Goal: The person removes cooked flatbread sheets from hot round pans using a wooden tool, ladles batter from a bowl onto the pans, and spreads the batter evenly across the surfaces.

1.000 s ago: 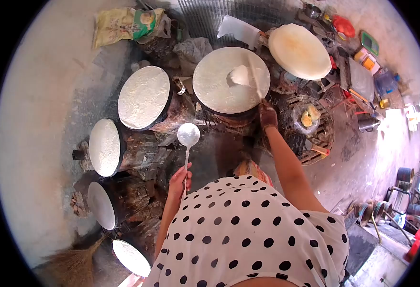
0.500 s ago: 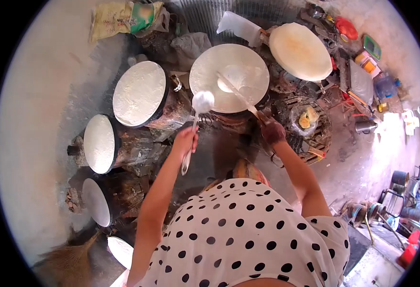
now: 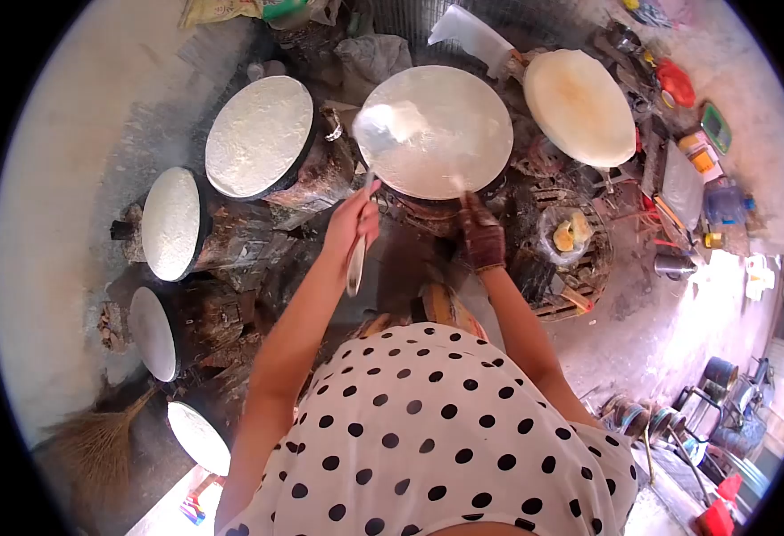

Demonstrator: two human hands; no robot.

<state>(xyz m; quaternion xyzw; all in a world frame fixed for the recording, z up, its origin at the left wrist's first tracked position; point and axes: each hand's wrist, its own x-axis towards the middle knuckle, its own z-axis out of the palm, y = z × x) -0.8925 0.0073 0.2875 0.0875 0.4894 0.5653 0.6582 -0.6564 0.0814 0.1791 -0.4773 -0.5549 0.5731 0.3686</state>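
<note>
The person's left hand [image 3: 353, 223] is closed around the handle of a ladle [image 3: 355, 268], whose blurred bowl is above the griddle [image 3: 450, 147] at about half past twelve in the view, near that griddle's nine o'clock edge. A white patch of batter [image 3: 407, 122] shows just beside the bowl; whether they touch cannot be told. The right hand [image 3: 483, 239], in a dark glove, grips a pale stick [image 3: 461, 185] at the griddle's five o'clock edge; motion blur hides most of the stick.

Two griddles with a white layer stand at half past ten [image 3: 260, 136] and just past nine [image 3: 170, 223]. A bare grey one [image 3: 153, 333] is at half past eight. Toward two o'clock lies a browned flatbread [image 3: 579, 107], and near three, yellowish food [image 3: 572, 232] in plastic.
</note>
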